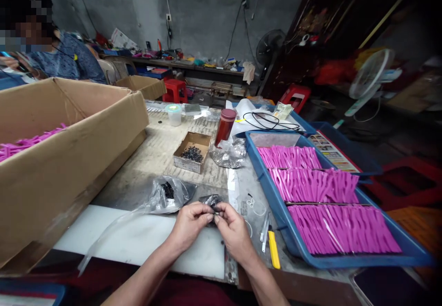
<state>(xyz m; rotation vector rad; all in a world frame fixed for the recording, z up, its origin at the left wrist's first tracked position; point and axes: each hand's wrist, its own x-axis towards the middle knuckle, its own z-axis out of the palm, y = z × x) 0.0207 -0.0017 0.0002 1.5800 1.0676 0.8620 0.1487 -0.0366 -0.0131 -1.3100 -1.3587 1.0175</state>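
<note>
- Low in the middle of the frame, a white sheet (pixel 193 244) lies flat on the table under the left arm.
- Just right of the middle, the left hand (pixel 191 220) and right hand (pixel 233 227) meet. On each, thumb and finger are pinched almost together. They seem to hold a small piece (pixel 216 213) between their tips, too tiny for me to name.
- For good work here, I think a soft, firm pinch is best. One hand should keep the piece still while the other does the fine moving. A hard squeeze could make it pop out.
- A dark little bag (pixel 210 199) sits right behind the fingertips, a good place to work over in case bits drop.
- Right of the hands lies a yellow-handled tool (pixel 274 248), beside the blue tray (pixel 312 259) of pink pieces (pixel 341 227).
- Left of the hands is a clear bag (pixel 179 188) with black bits inside.
- Farther up, a small box (pixel 188 164) holds little dark parts (pixel 192 154).
</note>
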